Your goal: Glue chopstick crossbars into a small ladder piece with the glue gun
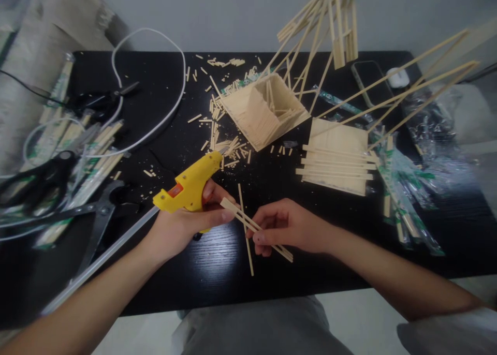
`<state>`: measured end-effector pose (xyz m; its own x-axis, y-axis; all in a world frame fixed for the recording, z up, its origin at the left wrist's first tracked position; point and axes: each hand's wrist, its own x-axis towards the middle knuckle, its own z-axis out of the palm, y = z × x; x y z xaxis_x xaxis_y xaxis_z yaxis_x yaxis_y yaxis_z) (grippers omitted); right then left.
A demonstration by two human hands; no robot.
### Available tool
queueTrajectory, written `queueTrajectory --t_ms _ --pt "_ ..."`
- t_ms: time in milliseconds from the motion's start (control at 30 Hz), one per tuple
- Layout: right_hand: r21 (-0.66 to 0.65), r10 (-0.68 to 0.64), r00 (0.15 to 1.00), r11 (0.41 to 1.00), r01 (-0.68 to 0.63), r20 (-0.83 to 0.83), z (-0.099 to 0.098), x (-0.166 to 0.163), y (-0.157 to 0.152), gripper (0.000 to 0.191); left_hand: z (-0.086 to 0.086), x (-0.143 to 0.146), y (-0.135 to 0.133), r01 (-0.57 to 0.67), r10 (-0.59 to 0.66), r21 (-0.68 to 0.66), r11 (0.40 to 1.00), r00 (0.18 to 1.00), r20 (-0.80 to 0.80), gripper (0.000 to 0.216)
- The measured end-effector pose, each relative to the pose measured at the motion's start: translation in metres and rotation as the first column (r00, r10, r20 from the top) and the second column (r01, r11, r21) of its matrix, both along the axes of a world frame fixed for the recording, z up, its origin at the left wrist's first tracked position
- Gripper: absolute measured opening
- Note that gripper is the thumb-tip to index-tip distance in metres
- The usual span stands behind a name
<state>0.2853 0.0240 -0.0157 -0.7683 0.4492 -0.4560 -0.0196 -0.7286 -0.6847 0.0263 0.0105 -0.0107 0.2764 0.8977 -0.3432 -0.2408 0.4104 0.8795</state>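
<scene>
Now, L hand (pixel 182 224) is wrapped round the yellow glue gun (pixel 194 180), w/ its thumb (pixel 215 218) right by the top end of the chopsticks (pixel 228 204). R hand (pixel 285 225) pinches the same chopsticks lower down, so they sit btwn both hands over the black table (pixel 163 287). One thin stick (pixel 249 255) lies crosswise under them. Best to pinch snug, not hard, b/c thin wood may snap. Keep the gun's tip (pixel 223 150), prob. hot, pointing away from both hands, & line up the ends w/ care.
</scene>
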Motion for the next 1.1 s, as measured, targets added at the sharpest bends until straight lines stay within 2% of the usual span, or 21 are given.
queueTrajectory --t_ms 267,500,667,800,967,1100 --pt "0.005 -0.001 1.000 1.000 0.001 -0.007 0.001 0.001 0.000 0.028 0.004 0.003 0.003 -0.008 0.008 -0.017 1.000 1.000 -0.003 0.051" --pt "0.047 0.015 1.000 0.999 -0.014 -0.009 -0.001 0.003 -0.001 0.031 0.002 0.004 0.004 -0.069 0.069 -0.004 0.998 0.995 -0.071 0.049" --pt "0.037 0.011 0.999 0.999 -0.009 -0.039 0.001 0.004 0.001 0.037 0.005 0.005 0.006 -0.105 0.113 0.079 0.991 0.988 -0.105 0.045" --pt "0.015 -0.013 0.998 1.000 0.014 -0.061 0.002 0.002 0.001 0.037 0.003 -0.002 0.007 -0.102 0.136 0.140 0.985 0.955 -0.263 0.034" --pt "0.038 -0.090 0.994 0.995 0.093 -0.062 0.003 0.002 0.000 0.032 0.010 -0.011 0.011 -0.097 0.194 0.255 0.962 0.899 -0.393 0.048" --pt "0.133 -0.196 0.980 0.972 0.196 -0.018 0.005 0.000 -0.001 0.030 0.023 -0.010 0.012 -0.097 0.237 0.313 0.945 0.861 -0.450 0.058"
